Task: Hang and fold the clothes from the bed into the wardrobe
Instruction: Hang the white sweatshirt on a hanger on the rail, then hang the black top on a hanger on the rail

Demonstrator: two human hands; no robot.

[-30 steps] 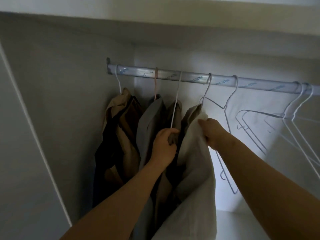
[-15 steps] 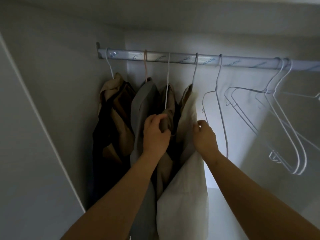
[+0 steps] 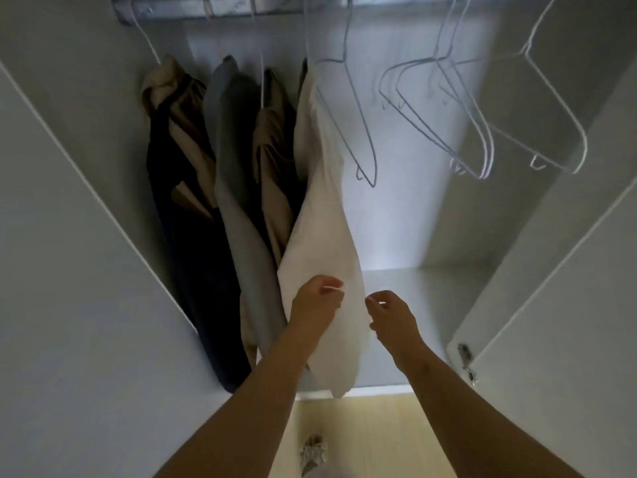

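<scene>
The cream garment [image 3: 320, 188] hangs in the wardrobe on a wire hanger [image 3: 309, 39], fourth along from the left end of the rail [image 3: 193, 10]. Its lower tip shows over the front edge of the wardrobe floor [image 3: 420, 322]. The left hand [image 3: 315, 305] is low on the cloth, its fingers [image 3: 325, 282] curled into the fabric and pinching it. The right hand [image 3: 393, 317] sits at the garment's right edge with fingers [image 3: 377, 299] curled; I cannot tell whether they grip the cloth or only brush it. The likeliest trouble is a downward tug: pulled too hard, the cloth could slide off the thin hanger, or the hook could jump off the rail. A sideways pull could drag the tan garment [image 3: 272, 139] pressed against it on the left. It could also knock the empty hanger [image 3: 362, 132] just beside it on the right and tangle the wires.
</scene>
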